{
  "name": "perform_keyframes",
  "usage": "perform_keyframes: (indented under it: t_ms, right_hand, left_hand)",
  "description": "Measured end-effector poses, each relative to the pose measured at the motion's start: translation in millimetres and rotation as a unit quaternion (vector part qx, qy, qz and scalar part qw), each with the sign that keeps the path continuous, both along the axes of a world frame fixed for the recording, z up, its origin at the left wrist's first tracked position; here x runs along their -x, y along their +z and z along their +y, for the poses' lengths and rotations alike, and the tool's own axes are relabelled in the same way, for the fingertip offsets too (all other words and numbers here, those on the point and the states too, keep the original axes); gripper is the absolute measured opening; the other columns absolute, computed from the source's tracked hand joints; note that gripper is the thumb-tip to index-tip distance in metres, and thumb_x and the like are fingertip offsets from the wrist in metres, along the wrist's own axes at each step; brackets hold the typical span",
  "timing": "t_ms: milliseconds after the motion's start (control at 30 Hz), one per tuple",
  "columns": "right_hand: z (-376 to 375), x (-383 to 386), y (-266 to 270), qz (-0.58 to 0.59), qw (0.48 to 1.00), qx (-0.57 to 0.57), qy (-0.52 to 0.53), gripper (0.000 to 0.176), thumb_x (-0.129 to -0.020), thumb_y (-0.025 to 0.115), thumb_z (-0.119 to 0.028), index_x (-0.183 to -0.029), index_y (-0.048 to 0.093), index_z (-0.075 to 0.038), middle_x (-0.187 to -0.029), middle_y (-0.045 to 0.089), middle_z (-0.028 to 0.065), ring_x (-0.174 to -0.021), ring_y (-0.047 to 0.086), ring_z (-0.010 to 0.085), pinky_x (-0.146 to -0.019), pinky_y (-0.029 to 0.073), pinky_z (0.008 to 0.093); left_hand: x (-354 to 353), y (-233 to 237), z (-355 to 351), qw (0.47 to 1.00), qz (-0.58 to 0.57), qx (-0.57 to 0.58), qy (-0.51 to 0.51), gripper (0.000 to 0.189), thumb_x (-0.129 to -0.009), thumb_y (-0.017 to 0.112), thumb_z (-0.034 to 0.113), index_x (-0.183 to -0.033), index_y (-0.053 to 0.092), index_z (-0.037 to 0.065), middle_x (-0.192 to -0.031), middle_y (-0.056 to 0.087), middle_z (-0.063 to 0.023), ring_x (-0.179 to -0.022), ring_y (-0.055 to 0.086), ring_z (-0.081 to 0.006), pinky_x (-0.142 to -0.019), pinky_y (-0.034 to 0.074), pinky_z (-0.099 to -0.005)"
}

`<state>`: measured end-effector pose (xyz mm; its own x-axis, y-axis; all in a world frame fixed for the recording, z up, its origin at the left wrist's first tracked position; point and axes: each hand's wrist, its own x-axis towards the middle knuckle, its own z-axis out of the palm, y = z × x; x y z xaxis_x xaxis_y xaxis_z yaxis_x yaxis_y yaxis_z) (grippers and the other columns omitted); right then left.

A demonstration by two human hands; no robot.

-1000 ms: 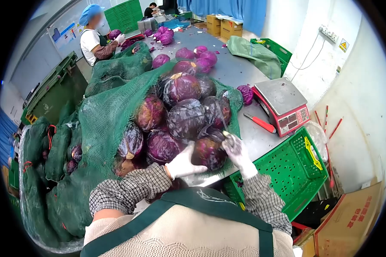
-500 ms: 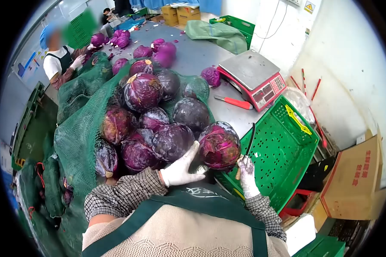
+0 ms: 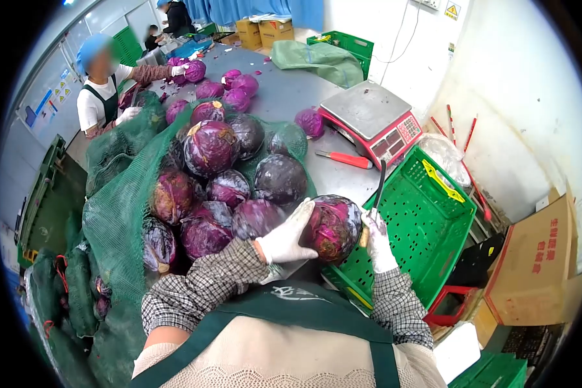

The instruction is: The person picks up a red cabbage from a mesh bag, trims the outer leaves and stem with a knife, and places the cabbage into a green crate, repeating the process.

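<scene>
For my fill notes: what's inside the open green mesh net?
Purple cabbages are heaped in the green mesh net. Whatever lies deeper is covered by them; the left hand and sleeve hide some of the near side.

Wall [image 3: 517, 97] off-white, stained low on the right, 1 warning sign [image 3: 453, 10] up top. Blue curtains [image 3: 252, 8] at back, 2 cardboard boxes [image 3: 276, 32] under them. Metal-topped table [image 3: 284, 77]. Light bright, even.

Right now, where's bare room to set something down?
Mid-table, between the loose cabbages, green sheet and scale; a smaller patch between the net, red-handled knife and near crate. The crate's floor looks open. Crowded: the heaped cabbages, and around left hand and right hand.
</scene>
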<state>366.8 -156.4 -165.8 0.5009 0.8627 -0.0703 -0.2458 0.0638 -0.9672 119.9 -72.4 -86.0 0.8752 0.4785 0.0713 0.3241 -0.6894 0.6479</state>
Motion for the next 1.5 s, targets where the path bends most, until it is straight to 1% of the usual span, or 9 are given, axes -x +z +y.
perform_keyframes:
  t_ms: [267, 367, 733, 967, 1167, 1267, 1300, 1333, 1500]
  right_hand:
    - [-34.3, 8.2, -22.3, 0.081, 0.994, 0.065, -0.022, 0.045, -0.090, 0.060, -0.023, -0.127, 0.049, 0.000, -0.114, 0.059, 0.0072, -0.101, 0.056, 0.0144, -0.077, 0.049, 0.0287]
    - [-42.9, 36.4, -24.7, 0.121, 0.990, -0.002, -0.078, 0.037, -0.092, 0.058, -0.026, -0.119, 0.051, -0.002, -0.113, 0.058, 0.0115, -0.099, 0.057, 0.0177, -0.074, 0.052, 0.0337]
    - [-30.5, 24.6, -37.7, 0.059, 0.998, 0.019, -0.017, 0.031, -0.092, 0.057, -0.023, -0.112, 0.056, 0.000, -0.122, 0.057, 0.0133, -0.110, 0.054, 0.0228, -0.094, 0.044, 0.0391]
    - [-13.3, 22.4, -69.2, 0.281, 0.960, -0.016, 0.008, 0.020, -0.091, 0.058, -0.024, -0.103, 0.058, -0.007, -0.104, 0.061, 0.0042, -0.091, 0.059, 0.0169, -0.078, 0.049, 0.0330]
    - [-51.8, 52.2, -24.9, 0.377, 0.917, -0.055, -0.120, 0.014, -0.093, 0.058, -0.032, -0.093, 0.053, -0.018, -0.055, 0.028, -0.0097, -0.041, 0.032, 0.0051, -0.038, 0.028, 0.0224]
    - [-55.8, 64.2, -17.8, 0.212, 0.969, -0.018, -0.127, 0.021, -0.095, 0.055, -0.031, -0.099, 0.053, -0.010, -0.086, 0.058, 0.0001, -0.079, 0.058, 0.0137, -0.069, 0.050, 0.0332]
    - [-61.4, 66.0, -24.3, 0.138, 0.987, -0.008, -0.080, 0.029, -0.095, 0.052, -0.026, -0.113, 0.050, -0.003, -0.121, 0.054, 0.0088, -0.112, 0.052, 0.0211, -0.092, 0.045, 0.0393]
    - [-60.2, 60.5, -5.1, -0.060, 0.991, 0.122, -0.020, 0.036, -0.095, 0.051, -0.020, -0.124, 0.047, 0.000, -0.122, 0.055, 0.0094, -0.110, 0.053, 0.0190, -0.091, 0.045, 0.0335]
    - [-39.2, 58.3, -11.0, -0.035, 0.999, -0.018, 0.013, 0.035, -0.089, 0.059, -0.010, -0.120, 0.048, 0.001, -0.104, 0.062, 0.0081, -0.092, 0.059, 0.0176, -0.086, 0.046, 0.0317]
  left_hand:
    - [-18.4, 19.8, 56.9, 0.983, 0.014, -0.140, 0.122, 0.085, -0.075, 0.073, 0.038, -0.138, 0.035, -0.005, -0.143, 0.036, -0.0250, -0.135, 0.034, -0.0339, -0.112, 0.027, -0.0372]
    - [-9.3, 6.0, 50.7, 0.979, 0.004, 0.078, 0.189, 0.064, -0.084, 0.066, 0.035, -0.131, 0.047, -0.003, -0.130, 0.051, -0.0247, -0.124, 0.049, -0.0310, -0.106, 0.036, -0.0365]
    - [-15.7, 49.0, 20.7, 0.953, 0.087, 0.218, 0.192, 0.108, -0.076, 0.076, 0.044, -0.142, 0.014, -0.014, -0.141, 0.037, -0.0279, -0.132, 0.038, -0.0287, -0.110, 0.029, -0.0315]
    - [-34.2, 30.2, 21.5, 0.984, 0.077, 0.080, 0.142, 0.126, -0.060, 0.086, 0.044, -0.144, 0.010, -0.012, -0.140, 0.037, -0.0308, -0.132, 0.040, -0.0315, -0.109, 0.031, -0.0335]
    - [-85.8, 35.9, 63.9, 0.986, 0.127, 0.111, -0.006, 0.121, -0.062, 0.085, 0.040, -0.146, 0.011, -0.006, -0.147, 0.029, -0.0272, -0.138, 0.031, -0.0308, -0.112, 0.026, -0.0327]
    - [-89.9, 41.4, 81.8, 0.998, 0.068, 0.014, 0.004, 0.118, -0.063, 0.085, 0.040, -0.145, 0.013, -0.006, -0.151, 0.019, -0.0263, -0.142, 0.021, -0.0293, -0.115, 0.019, -0.0340]
    - [-89.7, 52.3, 78.1, 0.997, 0.077, 0.018, -0.013, 0.119, -0.063, 0.085, 0.041, -0.146, 0.013, -0.006, -0.152, 0.014, -0.0267, -0.143, 0.015, -0.0294, -0.116, 0.015, -0.0349]
    - [-86.2, 51.3, 71.6, 0.995, 0.080, -0.028, -0.049, 0.121, -0.061, 0.084, 0.045, -0.146, 0.014, -0.006, -0.152, 0.013, -0.0285, -0.143, 0.013, -0.0329, -0.116, 0.014, -0.0368]
    - [-107.8, 50.5, 43.8, 0.957, 0.170, -0.234, -0.019, 0.125, -0.057, 0.079, 0.060, -0.146, 0.018, -0.003, -0.149, 0.020, -0.0280, -0.141, 0.016, -0.0420, -0.112, 0.017, -0.0543]
